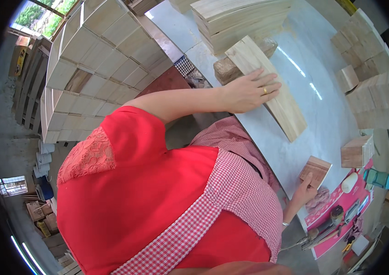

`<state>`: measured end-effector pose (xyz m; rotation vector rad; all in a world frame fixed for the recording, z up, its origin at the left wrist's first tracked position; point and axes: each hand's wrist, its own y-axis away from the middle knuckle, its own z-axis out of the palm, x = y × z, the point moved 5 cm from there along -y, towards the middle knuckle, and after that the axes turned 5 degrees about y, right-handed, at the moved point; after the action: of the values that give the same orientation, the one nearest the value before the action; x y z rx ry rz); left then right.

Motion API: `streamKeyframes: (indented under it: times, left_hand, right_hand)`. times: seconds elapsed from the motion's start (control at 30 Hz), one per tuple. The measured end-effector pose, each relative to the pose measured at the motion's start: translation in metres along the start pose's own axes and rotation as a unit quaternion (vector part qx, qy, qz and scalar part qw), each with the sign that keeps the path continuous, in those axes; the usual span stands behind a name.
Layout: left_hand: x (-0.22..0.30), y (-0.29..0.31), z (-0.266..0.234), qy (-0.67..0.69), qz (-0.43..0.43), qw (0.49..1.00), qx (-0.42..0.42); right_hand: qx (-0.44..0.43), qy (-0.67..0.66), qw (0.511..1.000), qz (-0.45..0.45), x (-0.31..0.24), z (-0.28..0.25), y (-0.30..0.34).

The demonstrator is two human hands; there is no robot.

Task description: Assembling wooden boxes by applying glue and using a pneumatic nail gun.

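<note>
A long pale wooden board (pixel 277 94) lies aslant on the white tabletop, its far end over a brown, shiny-looking block (pixel 227 70). Across the board rests my left hand (pixel 252 91), palm down, fingers stretched out, with a ring on one finger. My right hand (pixel 305 192), nearer the table's right end, grips a small squarish piece of brown wood (pixel 315 170) between thumb and fingers. The fingers under that piece are hidden. The two pieces of wood are apart.
Stacked pale boards (pixel 242 20) stand at the far side of the table (pixel 327 123). Wooden blocks (pixel 373 91) are piled along the right, with a single block (pixel 357 151) nearby. A pink sheet (pixel 341 195) carries tools and a teal-lidded container (pixel 379 178). Tall wood stacks (pixel 107 55) rise at left.
</note>
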<state>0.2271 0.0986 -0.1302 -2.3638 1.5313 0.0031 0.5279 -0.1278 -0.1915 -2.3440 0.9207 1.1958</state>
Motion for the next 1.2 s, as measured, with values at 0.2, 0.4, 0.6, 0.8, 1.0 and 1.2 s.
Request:
streamKeyframes:
  times: [0.2, 0.4, 0.6, 0.8, 1.0, 1.2]
  left_hand:
    - [-0.001, 0.001, 0.0, 0.082, 0.026, 0.995, 0.054]
    - [-0.014, -0.03, -0.032, 0.183, -0.01, 0.983, 0.03]
    - [0.013, -0.02, -0.011, 0.056, 0.068, 0.987, 0.137]
    - [0.001, -0.054, -0.036, 0.096, 0.033, 0.994, 0.033]
    - [-0.016, -0.077, 0.013, 0.069, 0.01, 0.994, 0.087]
    - [0.023, -0.072, 0.019, 0.098, 0.067, 0.988, 0.102]
  right_hand:
    - [-0.009, 0.039, 0.999, 0.013, -0.005, -0.001, 0.003]
    - [0.002, 0.007, 1.0, -0.024, 0.009, 0.001, 0.001]
    - [0.008, -0.016, 0.999, -0.037, 0.007, 0.003, -0.002]
    - [0.007, -0.002, 1.0, -0.025, 0.011, 0.003, -0.001]
    - [-0.015, 0.019, 1.0, -0.016, 0.009, 0.001, 0.002]
    - [0.033, 0.045, 0.998, -0.03, -0.004, 0.0, 0.006]
